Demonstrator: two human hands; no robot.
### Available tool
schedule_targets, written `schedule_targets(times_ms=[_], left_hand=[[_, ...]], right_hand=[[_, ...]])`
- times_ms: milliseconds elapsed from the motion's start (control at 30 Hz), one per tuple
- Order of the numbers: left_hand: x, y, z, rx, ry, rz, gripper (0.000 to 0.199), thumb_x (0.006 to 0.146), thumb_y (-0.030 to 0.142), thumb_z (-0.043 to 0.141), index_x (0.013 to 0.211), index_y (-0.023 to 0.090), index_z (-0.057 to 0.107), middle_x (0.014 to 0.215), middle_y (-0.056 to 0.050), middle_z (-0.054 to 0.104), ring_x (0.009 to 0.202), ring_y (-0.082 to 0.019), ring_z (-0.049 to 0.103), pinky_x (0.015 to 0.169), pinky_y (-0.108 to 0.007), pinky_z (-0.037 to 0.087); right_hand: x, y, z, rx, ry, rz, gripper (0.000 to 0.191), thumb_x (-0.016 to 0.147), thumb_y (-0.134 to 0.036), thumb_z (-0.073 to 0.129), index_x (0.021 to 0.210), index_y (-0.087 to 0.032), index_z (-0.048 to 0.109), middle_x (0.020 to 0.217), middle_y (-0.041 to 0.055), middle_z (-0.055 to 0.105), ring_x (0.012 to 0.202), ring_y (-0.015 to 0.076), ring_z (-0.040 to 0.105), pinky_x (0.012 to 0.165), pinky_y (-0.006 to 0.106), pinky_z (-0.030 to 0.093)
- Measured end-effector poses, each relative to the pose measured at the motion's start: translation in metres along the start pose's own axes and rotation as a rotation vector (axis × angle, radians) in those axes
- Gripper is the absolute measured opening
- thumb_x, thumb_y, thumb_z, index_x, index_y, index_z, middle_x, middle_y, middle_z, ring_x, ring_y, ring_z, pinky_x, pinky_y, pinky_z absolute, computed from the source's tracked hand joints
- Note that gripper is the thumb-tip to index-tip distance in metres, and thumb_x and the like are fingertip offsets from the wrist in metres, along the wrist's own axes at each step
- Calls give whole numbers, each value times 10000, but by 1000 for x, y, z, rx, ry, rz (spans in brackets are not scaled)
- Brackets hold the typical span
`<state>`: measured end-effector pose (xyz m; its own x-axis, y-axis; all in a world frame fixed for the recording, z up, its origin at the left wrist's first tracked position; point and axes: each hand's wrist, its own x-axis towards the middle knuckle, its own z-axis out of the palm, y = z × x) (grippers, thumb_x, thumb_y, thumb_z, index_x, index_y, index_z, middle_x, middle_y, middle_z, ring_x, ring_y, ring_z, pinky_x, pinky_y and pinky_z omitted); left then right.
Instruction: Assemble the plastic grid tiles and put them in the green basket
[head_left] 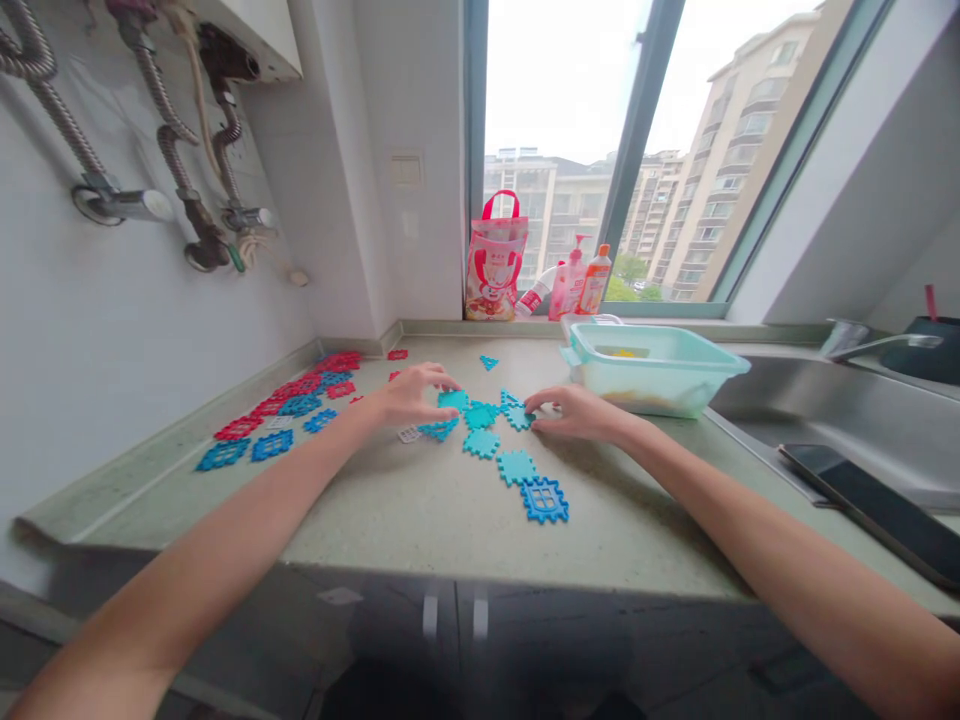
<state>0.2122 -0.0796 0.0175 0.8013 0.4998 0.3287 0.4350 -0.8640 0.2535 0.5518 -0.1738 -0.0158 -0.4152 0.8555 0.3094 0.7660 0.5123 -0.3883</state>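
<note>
My left hand (411, 396) has thumb and fingers closed on the edges of a teal toothed square tile (454, 400). On the right, my right hand (576, 413) grips the side of another teal tile (519, 416) between thumb and fingers. Between the hands lie a teal tile (480, 415) and, just nearer, one more teal tile (481, 444). Closer to me, a teal tile (516, 466) meets a blue window-pattern tile (545, 500). Below my left hand are a blue lattice piece (439, 430) and a small white window piece (408, 434).
Red tiles (238, 428) and blue tiles (272, 445) spread along the counter's left. A blue triangle (489, 363) lies farther back. A mint plastic basin (651, 372) stands beside the steel sink (825, 400). A black phone (874, 505) rests at the sink's front edge.
</note>
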Motion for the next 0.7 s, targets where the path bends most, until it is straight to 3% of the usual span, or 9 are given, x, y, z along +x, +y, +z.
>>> schedule_targets(times_ms=[100,200,267,400,500,600,700], left_hand=[[-10,6,-33,29,-88,-67,577,822,632,749,1292,299,741,1245,-51,742,1139,-258,680,991,-358,518],[-35,5,-63,119,45,-215,495,963,664,542,1217,305,772,1230,-30,753,1115,-240,693,995,-356,523],[-60,2,-70,267,107,-291,497,989,652,473,1126,309,806,1187,-27,763,1131,-255,689,1054,-391,503],[-126,12,-46,511,41,-352,513,897,722,563,1076,323,832,1346,-53,722,1389,-365,551,1220,-536,372],[-175,44,-20,412,57,-347,571,940,711,550,1273,300,766,1439,-66,676,1446,-355,514,1265,-560,321],[-211,80,-7,256,66,-204,517,929,607,680,1330,283,710,1424,-77,685,1395,-325,574,1225,-515,410],[-226,101,-4,90,120,-28,173,976,347,692,1120,273,751,1260,-59,764,1271,-258,670,1096,-384,541]], right_hand=[[-1,1,0,25,-6,5,245,841,-343,696,1046,-268,806,1101,32,805,993,244,733,880,347,563],[-1,1,0,30,-2,3,245,841,-353,694,1038,-262,807,1103,33,805,976,243,734,874,346,558],[-1,1,0,24,2,-2,239,840,-346,695,1031,-261,812,1088,33,806,951,239,736,866,341,554],[0,2,0,-10,-3,-2,236,835,-324,708,1031,-263,822,1069,32,809,915,231,731,842,326,546],[1,3,-2,-37,-28,21,262,840,-329,713,1062,-244,821,1080,39,806,904,226,723,846,320,534],[2,2,-3,-37,-52,37,295,847,-335,706,1096,-219,815,1092,49,797,939,228,720,859,309,529],[2,1,-2,-27,-52,48,291,845,-332,711,1093,-223,817,1079,44,794,947,226,720,866,301,536]])
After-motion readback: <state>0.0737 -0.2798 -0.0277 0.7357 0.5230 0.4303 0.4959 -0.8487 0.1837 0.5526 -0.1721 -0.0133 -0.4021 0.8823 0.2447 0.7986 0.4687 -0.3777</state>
